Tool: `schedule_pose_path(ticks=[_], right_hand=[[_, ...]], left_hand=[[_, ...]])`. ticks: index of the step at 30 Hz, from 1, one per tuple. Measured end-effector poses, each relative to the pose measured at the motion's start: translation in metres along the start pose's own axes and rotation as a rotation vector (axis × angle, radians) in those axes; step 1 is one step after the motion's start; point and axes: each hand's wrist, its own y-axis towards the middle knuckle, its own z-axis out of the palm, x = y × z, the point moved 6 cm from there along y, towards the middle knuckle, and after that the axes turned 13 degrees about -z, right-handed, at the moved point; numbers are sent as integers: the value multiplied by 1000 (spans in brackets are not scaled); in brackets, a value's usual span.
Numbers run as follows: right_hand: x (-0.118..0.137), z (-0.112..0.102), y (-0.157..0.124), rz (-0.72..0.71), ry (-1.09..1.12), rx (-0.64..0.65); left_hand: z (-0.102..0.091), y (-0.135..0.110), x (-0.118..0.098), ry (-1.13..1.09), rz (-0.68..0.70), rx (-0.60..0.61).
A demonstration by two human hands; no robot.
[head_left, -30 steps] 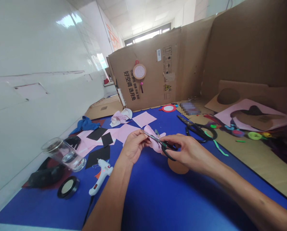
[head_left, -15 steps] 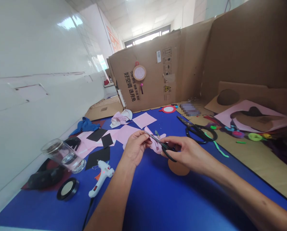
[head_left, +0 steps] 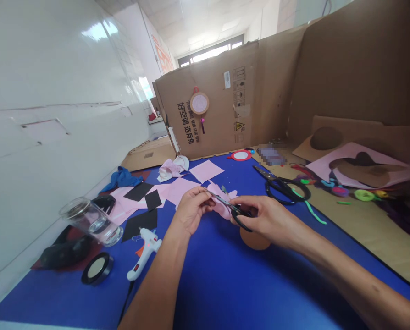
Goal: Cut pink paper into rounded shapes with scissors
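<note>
My right hand [head_left: 262, 214] grips the black handles of a small pair of scissors [head_left: 238, 214], whose blades point left toward my other hand. Pinched in my left hand [head_left: 194, 208] is a piece of pink paper [head_left: 222, 210] with a curved outline, lying along the blades. Both hands hover over the blue tabletop [head_left: 212, 279]. Under my right hand, a round brown cardboard disc [head_left: 255, 239] rests on the table, partly covered. The fingertips of my left hand hide part of the paper's edge.
To the left are a white glue gun [head_left: 143, 254], a glass jar [head_left: 93, 222], a roll of tape [head_left: 97, 269] and black squares [head_left: 139, 224]. Large black scissors [head_left: 282, 187] lie at the right, near a green pipe cleaner [head_left: 308, 208]. A cardboard wall [head_left: 218, 119] stands behind.
The pink paper has turned slightly between my hands, and the scissor blades look closer together. Both hands stay in nearly the same place.
</note>
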Motion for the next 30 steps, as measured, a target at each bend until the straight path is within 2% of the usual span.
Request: schedule_pose_path(ticks=[12,17,25,30], right_hand=[[-5,-2,-1,56,-36,-47],[-5,-1,-3,65,-64,-47],[7,-8,-6,103,-244,-23],[9,-6,-6,100,-261,-17]], left_hand=[[15,-1,6,-245,100,1],[14,0,7,-246,97,-2],[14,1,10,-243,123,-33],[14,1,13,-229,112,-44]])
